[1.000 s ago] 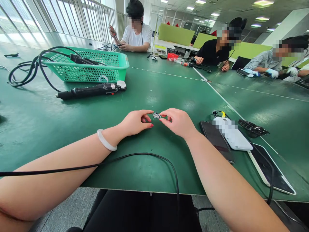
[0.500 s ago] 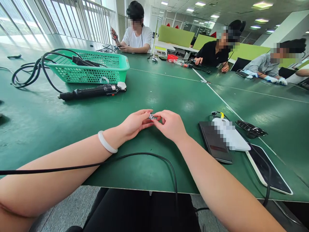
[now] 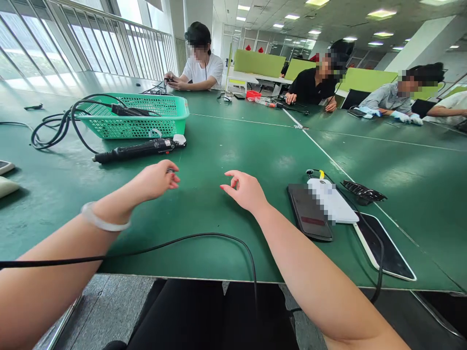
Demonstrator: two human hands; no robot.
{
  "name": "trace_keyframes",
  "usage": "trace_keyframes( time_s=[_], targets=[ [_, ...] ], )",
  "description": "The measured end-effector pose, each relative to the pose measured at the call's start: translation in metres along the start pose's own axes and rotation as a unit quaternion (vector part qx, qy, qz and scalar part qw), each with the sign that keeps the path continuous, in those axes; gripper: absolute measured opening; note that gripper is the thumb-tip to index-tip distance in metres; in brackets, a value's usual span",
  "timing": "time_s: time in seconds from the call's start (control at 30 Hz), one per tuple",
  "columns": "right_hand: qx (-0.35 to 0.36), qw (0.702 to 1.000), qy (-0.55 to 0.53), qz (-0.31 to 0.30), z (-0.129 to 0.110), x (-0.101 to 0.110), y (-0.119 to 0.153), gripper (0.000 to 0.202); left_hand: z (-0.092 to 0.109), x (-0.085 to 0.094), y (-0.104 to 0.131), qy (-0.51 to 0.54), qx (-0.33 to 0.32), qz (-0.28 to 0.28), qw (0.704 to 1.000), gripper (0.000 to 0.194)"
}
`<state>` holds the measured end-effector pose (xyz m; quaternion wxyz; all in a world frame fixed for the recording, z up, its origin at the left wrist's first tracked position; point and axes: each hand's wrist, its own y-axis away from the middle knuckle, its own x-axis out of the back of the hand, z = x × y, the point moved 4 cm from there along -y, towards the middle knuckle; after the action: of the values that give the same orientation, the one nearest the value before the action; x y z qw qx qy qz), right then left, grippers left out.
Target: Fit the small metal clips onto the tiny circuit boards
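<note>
Green, glossy surface (image 3: 204,209) runs away from its near edge, right hand (image 3: 245,190) over it, fingers parted on nothing; left hand (image 3: 156,181) pinches a small grey piece (image 3: 170,170), probably light, stiff, easily dropped, best gripped by its rims; beyond, screwdriver (image 3: 134,150), basket (image 3: 136,129), co-worker (image 3: 204,70) at the far edge, railing (image 3: 109,41)

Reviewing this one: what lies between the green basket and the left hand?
In the head view, a black electric screwdriver lies between the basket and left hand.
</note>
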<state>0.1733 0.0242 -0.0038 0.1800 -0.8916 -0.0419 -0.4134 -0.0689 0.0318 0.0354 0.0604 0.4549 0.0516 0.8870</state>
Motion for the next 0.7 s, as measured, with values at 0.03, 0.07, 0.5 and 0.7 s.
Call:
trace_keyframes(
  time_s=[0.03,0.07,0.5,0.7],
  targets=[
    [-0.01,1.0,-0.012,-0.003,0.003,0.001,0.0,0.039,-0.013,0.012,0.003,-0.073,0.004,0.022,0.997,0.027],
    [-0.017,1.0,-0.022,-0.004,0.006,0.003,0.0,0.039,-0.027,0.023,0.007,-0.139,0.013,0.038,0.99,0.03],
    [-0.039,0.997,-0.06,-0.033,0.011,0.003,0.0,0.046,-0.08,0.048,0.025,-0.372,-0.045,0.037,0.926,0.029],
    [-0.041,0.996,-0.072,-0.04,0.014,0.001,0.0,0.046,-0.094,0.051,0.022,-0.332,-0.063,0.076,0.938,0.02]
  ],
)
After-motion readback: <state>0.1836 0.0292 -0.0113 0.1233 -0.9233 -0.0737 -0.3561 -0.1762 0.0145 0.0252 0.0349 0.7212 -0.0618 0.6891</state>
